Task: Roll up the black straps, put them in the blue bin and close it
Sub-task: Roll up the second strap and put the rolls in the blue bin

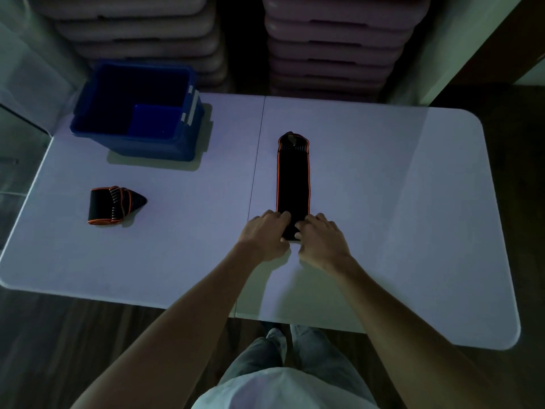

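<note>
A long black strap (293, 178) with orange edging lies flat on the white table (398, 187), running away from me. My left hand (267, 233) and my right hand (320, 236) both grip its near end, fingers curled over a small rolled part. A second black strap (113, 205), folded up, lies at the table's left. The blue bin (182, 143) stands open at the back left, its inside dark.
Stacks of pale plastic step boards (333, 45) rise behind the table. A seam (256, 160) runs down the tabletop's middle. The table's front edge is close to my legs, with dark wood floor around.
</note>
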`<state>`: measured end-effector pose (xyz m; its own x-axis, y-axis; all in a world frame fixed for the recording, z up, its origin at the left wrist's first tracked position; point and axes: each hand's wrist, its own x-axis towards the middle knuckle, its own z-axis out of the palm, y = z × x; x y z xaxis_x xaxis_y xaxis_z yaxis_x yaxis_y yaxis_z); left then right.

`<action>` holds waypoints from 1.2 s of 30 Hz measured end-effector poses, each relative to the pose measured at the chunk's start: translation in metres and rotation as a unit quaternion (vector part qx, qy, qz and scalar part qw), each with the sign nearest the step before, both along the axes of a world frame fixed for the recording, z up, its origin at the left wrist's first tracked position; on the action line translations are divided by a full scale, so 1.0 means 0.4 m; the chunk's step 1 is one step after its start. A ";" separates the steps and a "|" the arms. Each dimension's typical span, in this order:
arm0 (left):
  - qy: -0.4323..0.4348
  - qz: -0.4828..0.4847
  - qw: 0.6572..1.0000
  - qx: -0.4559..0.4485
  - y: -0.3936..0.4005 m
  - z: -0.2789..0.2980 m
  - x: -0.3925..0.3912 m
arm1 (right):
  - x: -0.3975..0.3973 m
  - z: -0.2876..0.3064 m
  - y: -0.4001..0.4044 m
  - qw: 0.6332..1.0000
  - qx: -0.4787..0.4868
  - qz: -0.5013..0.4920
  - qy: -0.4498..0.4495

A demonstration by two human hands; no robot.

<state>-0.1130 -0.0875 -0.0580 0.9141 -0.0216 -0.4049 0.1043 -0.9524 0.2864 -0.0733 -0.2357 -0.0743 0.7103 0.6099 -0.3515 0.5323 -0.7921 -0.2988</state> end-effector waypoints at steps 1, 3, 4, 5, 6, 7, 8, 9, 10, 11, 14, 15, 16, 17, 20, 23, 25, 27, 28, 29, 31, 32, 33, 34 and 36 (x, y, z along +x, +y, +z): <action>0.006 0.011 1.000 0.001 0.000 0.002 0.009 | 0.007 0.003 0.003 1.000 0.008 -0.013 0.002; 0.020 0.026 0.999 0.006 0.002 0.007 0.028 | 0.019 0.006 0.005 0.998 0.043 -0.052 -0.006; 0.027 0.027 0.999 0.010 0.003 0.008 0.038 | 0.022 0.005 0.004 0.996 0.063 -0.064 -0.021; 0.033 0.026 0.999 0.014 0.004 0.008 0.049 | 0.029 0.002 0.002 0.994 0.080 -0.067 -0.041; 0.035 0.023 0.999 0.017 0.004 0.007 0.059 | 0.035 -0.003 0.000 0.992 0.093 -0.065 -0.061; 0.032 0.019 0.999 0.018 0.004 0.004 0.069 | 0.042 -0.009 -0.002 0.990 0.102 -0.058 -0.083; 0.027 0.015 0.999 0.020 0.005 0.002 0.076 | 0.048 -0.015 -0.004 0.989 0.105 -0.046 -0.097; 0.023 0.012 0.999 0.025 0.006 -0.002 0.084 | 0.052 -0.019 -0.006 0.989 0.102 -0.026 -0.104; 0.019 0.008 0.999 0.032 0.008 -0.007 0.089 | 0.055 -0.022 -0.009 0.989 0.094 0.000 -0.111; 0.018 0.009 0.999 0.038 0.009 -0.013 0.093 | 0.056 -0.027 -0.015 0.990 0.083 0.027 -0.115; -0.004 0.047 0.999 0.022 0.005 -0.022 0.095 | 0.062 -0.034 -0.032 0.993 0.040 0.072 -0.088; -0.016 0.060 0.998 0.010 0.002 -0.022 0.094 | 0.065 -0.036 -0.033 0.994 0.030 0.072 -0.078; -0.024 0.067 0.997 -0.001 0.001 -0.021 0.093 | 0.068 -0.036 -0.032 0.995 0.026 0.067 -0.072; -0.028 0.069 0.997 -0.011 0.002 -0.022 0.094 | 0.072 -0.036 -0.029 0.995 0.029 0.059 -0.069; -0.033 0.066 0.997 -0.030 0.022 -0.028 0.104 | 0.089 -0.039 -0.017 0.996 0.051 0.035 -0.060; -0.026 0.042 0.998 -0.044 0.049 -0.027 0.119 | 0.115 -0.029 -0.004 0.997 0.057 0.024 -0.037; -0.022 0.020 0.999 -0.040 0.061 -0.024 0.133 | 0.133 -0.015 0.009 0.999 0.047 0.022 -0.017; -0.019 0.010 0.999 -0.042 0.069 -0.024 0.145 | 0.152 0.002 0.025 0.999 0.039 0.004 0.005; -0.014 0.008 0.999 -0.046 0.072 -0.026 0.150 | 0.163 0.012 0.032 0.999 0.036 -0.014 0.018; -0.011 0.008 0.999 -0.049 0.075 -0.027 0.154 | 0.175 0.021 0.039 0.998 0.034 -0.034 0.028; -0.009 0.013 0.999 -0.051 0.080 -0.030 0.161 | 0.200 0.034 0.050 0.997 0.026 -0.062 0.037; -0.009 0.020 0.998 -0.053 0.083 -0.032 0.166 | 0.209 0.037 0.055 0.997 0.022 -0.067 0.031; -0.009 0.028 0.998 -0.055 0.085 -0.033 0.173 | 0.215 0.037 0.059 0.997 0.022 -0.072 0.017; -0.009 0.036 0.998 -0.058 0.087 -0.035 0.180 | 0.218 0.035 0.062 0.997 0.023 -0.078 0.001; -0.016 0.047 0.997 -0.058 0.091 -0.040 0.193 | 0.218 0.025 0.066 0.994 0.038 -0.097 -0.035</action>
